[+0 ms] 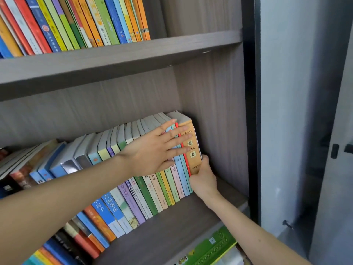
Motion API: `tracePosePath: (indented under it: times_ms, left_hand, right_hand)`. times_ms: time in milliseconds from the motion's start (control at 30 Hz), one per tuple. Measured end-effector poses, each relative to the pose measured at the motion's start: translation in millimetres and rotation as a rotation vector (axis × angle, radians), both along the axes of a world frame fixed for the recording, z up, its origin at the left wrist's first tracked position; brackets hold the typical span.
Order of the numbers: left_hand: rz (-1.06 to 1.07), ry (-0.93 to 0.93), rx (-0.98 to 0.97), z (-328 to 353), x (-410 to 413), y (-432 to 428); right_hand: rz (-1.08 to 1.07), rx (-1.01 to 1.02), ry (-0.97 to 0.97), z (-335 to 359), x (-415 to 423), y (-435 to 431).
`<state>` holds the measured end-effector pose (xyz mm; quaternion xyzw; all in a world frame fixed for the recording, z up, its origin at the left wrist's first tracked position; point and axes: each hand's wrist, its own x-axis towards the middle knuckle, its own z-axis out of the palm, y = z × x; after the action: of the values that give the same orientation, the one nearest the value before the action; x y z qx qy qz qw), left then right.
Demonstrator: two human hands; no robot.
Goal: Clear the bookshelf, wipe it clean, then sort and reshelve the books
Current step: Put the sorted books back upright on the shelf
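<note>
Tan paperback point(192, 148), the last volume on the right, is gripped near its foot by the right hand point(203, 180). The fingers are curled round the book's far cover; where the thumb lies cannot be made out. The left hand point(154, 150) is laid flat over the neighbouring spines, fingers straight and spread, so that the end of the row is pressed back.

The row of books point(133, 197) is stood on the middle shelf board point(181, 217), packed spine-out, with a gap left between the tan paperback and the side panel point(215, 111).

These are judged to be thin softcovers: light singly, weighty as a block, and bendable when held by one corner. Glossy covers are likely to slide against each other, so a handful would best be squeezed from both outer covers at mid-height, with support given beneath as it is drawn out. A pull on the top of a spine is better avoided, since paper may be torn there.

Further out, the upper shelf's books point(76, 22) are seen shelved, and a green item point(214, 243) is lying below the board's front edge.
</note>
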<state>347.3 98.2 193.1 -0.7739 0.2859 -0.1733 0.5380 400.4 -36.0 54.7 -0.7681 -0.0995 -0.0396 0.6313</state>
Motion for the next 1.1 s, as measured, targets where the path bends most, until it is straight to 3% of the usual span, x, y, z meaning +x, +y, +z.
tracePosePath:
  times_ms: [233, 467, 600, 767, 867, 1100]
  left_hand:
    - [-0.12, 0.005, -0.092, 8.9, 2.0, 15.0]
    - [-0.069, -0.01, -0.133, 5.9, 13.3, 2.7]
    - [-0.167, -0.006, -0.345, 11.8, 8.8, -1.9]
    - [0.108, -0.14, -0.67, 19.3, -2.9, -4.0]
    - [0.163, -0.231, -0.624, 18.8, -11.9, 7.7]
    - [0.245, -0.229, -0.632, 13.1, -17.2, 7.7]
  right_hand:
    - [-0.068, -0.004, 0.082, 3.2, -13.9, 6.2]
    - [0.098, -0.097, 0.175, 14.2, 2.3, -6.4]
    - [0.247, -0.099, 0.218, 19.6, 7.0, -14.2]
    - [0.395, 0.024, 0.31, 20.0, 24.2, -17.2]
    - [0.405, 0.137, 0.352, 14.4, 34.3, -14.7]
    - [0.376, 0.222, 0.34, 2.3, 36.9, -6.0]
